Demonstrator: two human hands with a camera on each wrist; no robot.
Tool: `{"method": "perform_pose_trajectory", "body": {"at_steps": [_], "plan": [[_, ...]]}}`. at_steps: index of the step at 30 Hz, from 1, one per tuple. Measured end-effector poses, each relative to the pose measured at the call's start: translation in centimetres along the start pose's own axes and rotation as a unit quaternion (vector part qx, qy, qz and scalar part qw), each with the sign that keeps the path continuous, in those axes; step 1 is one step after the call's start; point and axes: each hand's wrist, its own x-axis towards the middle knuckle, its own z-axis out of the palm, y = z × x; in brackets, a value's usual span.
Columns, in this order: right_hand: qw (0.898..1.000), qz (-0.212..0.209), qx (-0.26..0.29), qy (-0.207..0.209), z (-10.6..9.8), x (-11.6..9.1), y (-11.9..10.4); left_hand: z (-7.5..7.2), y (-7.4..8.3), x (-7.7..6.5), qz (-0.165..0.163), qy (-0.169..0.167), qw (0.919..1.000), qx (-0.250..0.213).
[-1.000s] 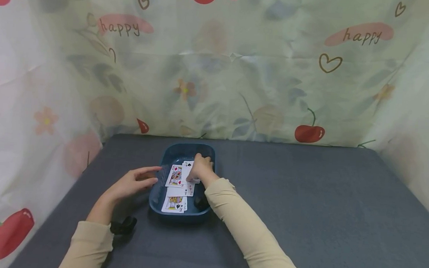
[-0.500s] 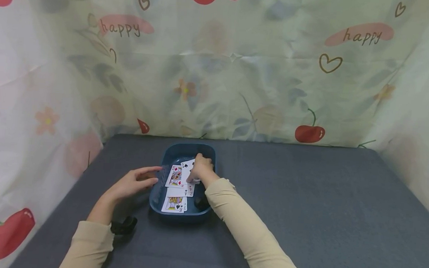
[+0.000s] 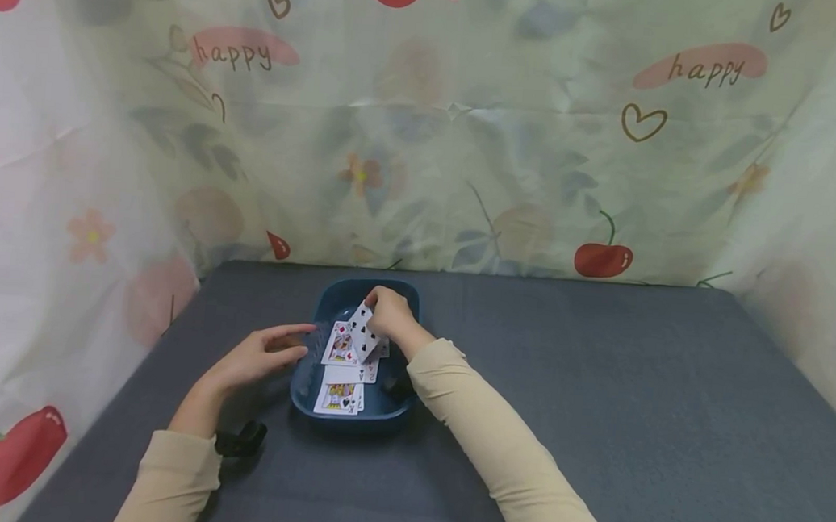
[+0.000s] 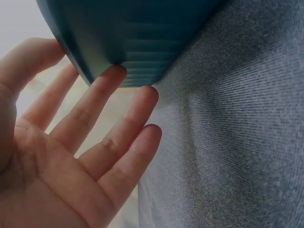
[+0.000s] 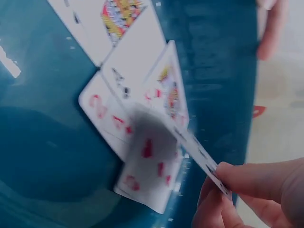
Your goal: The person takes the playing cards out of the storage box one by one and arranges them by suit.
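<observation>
A dark blue plastic tray (image 3: 344, 422) stands on the table, several face-up playing cards inside. Between thumb and fingers my right hand (image 3: 394, 314) pinches one playing card, a black-suited card (image 3: 362, 334), tilted above the others; in the right wrist view this card (image 5: 197, 151) shows nearly edge-on. Below it lie a red-suited card (image 5: 159, 164) and a king (image 3: 339, 346), overlapping. Another king (image 3: 339, 399) lies near the tray's front end. My left hand (image 3: 254, 355) is at the tray's left side, fingers loosely extended, fingertips right at the outer wall (image 4: 142, 47).
A grey cloth (image 3: 597, 403) covers the table. Behind it and at both sides hang patterned curtains (image 3: 425, 156) with cherries and lettering. A black wrist device (image 3: 241, 439) sits at the left wrist.
My right hand has lifted the black-suited card from among the others and tilted it upright, moving slightly up and left. The left hand and the tray have stayed put.
</observation>
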Motion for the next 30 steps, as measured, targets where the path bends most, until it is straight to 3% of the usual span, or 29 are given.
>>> {"method": "perform_pose_trajectory", "body": {"at_steps": [10, 14, 19, 30], "plan": [[0.996, -0.029, 0.082, -0.022, -2.5, -0.3, 0.3, 0.0, 0.1, -0.1, -0.008, 0.005, 0.9999, 0.005], [0.995, -0.045, 0.089, -0.012, -3.4, -0.7, 0.9, 0.0, 0.2, -0.2, -0.003, 0.006, 1.0000, 0.006], [0.992, -0.069, 0.110, -0.006, -4.3, -1.4, 2.1, 0.1, 0.2, -0.2, 0.000, 0.007, 1.0000, 0.005], [0.981, -0.072, 0.178, 0.000, -6.5, -2.7, 5.6, 0.2, 0.2, -0.1, -0.004, 0.013, 0.9999, 0.006]]}}
